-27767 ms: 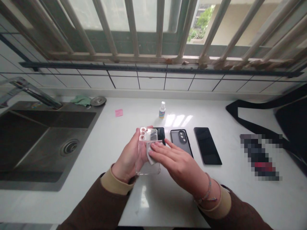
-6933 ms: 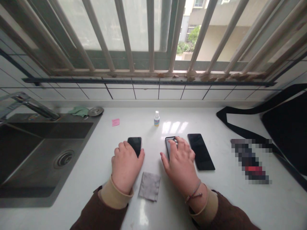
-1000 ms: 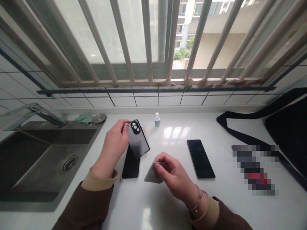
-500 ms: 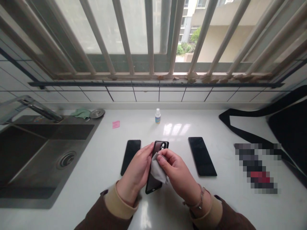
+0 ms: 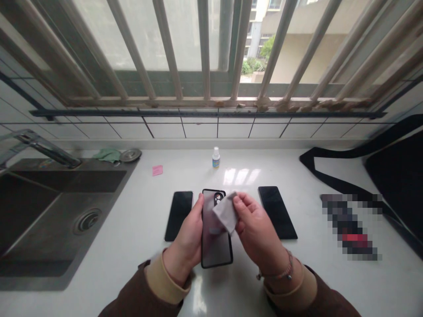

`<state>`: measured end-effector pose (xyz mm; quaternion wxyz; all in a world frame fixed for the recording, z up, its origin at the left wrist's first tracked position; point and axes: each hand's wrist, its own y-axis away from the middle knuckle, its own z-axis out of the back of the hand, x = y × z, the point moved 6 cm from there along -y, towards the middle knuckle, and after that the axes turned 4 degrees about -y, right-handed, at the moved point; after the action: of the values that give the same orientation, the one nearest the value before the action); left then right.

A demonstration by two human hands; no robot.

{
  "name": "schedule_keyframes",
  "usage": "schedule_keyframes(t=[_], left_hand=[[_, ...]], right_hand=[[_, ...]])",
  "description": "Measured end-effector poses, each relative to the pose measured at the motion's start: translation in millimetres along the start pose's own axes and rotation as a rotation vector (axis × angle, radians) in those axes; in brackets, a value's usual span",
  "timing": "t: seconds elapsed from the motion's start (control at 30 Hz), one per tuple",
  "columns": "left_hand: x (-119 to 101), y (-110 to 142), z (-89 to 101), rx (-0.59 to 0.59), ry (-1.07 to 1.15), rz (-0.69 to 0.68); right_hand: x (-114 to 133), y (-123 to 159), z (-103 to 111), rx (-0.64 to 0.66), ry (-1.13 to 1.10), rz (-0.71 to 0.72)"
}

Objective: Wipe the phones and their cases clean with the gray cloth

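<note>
My left hand (image 5: 187,237) grips a phone case (image 5: 216,251) by its left edge, above the counter. The case has a black rim, a smoky see-through back and a camera cutout near its top. A grey cloth (image 5: 226,214) is pinched between the thumb and fingers of my right hand (image 5: 254,224), hanging in front of the case's upper right part. Left of the case lies a phone (image 5: 179,215) with a dark screen. To the right, partly behind my right hand, is a larger black phone (image 5: 277,211).
A small white bottle (image 5: 216,158) stands at the back, with a pink paper slip (image 5: 157,170) to its left. The sink (image 5: 99,185) and faucet (image 5: 49,149) are on the left. A black strap (image 5: 330,180) and a blurred-out item (image 5: 350,226) lie on the right.
The phone case has turned so its back faces me more squarely. My right hand has moved up and right with the cloth, uncovering more of the case.
</note>
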<state>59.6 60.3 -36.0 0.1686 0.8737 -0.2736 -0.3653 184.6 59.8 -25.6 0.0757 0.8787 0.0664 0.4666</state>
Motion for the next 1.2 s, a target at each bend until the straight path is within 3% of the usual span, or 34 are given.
schedule_keyframes(t=[0.07,0.13,0.23,0.3,0.37,0.57,0.67,0.77,0.87,1.07,1.2], left_hand=[[-3,1,-1.8,0.01,0.0,-0.005],[-3,3,-4.5,0.028,0.009,-0.007],[2,3,-9.5,0.075,0.072,0.0],[4,2,-10.9,0.088,0.112,0.01],[3,1,-9.7,0.075,0.125,0.016],[-14,2,6.3,-0.069,0.056,-0.014],[-18,3,8.5,-0.055,0.121,-0.021],[-18,4,5.0,-0.006,0.133,-0.05],[-7,4,-3.8,0.05,0.148,0.005],[18,3,-18.1,0.106,0.2,0.068],[16,2,-15.6,0.115,0.18,0.019]], right_hand=[[28,2,15,-0.184,0.226,0.286],[47,7,15,-0.23,0.581,0.549],[40,13,-11,0.073,1.09,0.814],[25,19,-25,0.255,1.258,0.92],[16,24,-32,0.321,1.319,0.988],[6,45,-50,0.613,1.265,1.089],[6,48,-52,0.666,1.273,1.059],[7,47,-51,0.637,1.302,1.021],[8,42,-47,0.577,1.353,0.989],[9,22,-28,0.325,1.425,0.919],[11,18,-28,0.342,1.327,0.906]])
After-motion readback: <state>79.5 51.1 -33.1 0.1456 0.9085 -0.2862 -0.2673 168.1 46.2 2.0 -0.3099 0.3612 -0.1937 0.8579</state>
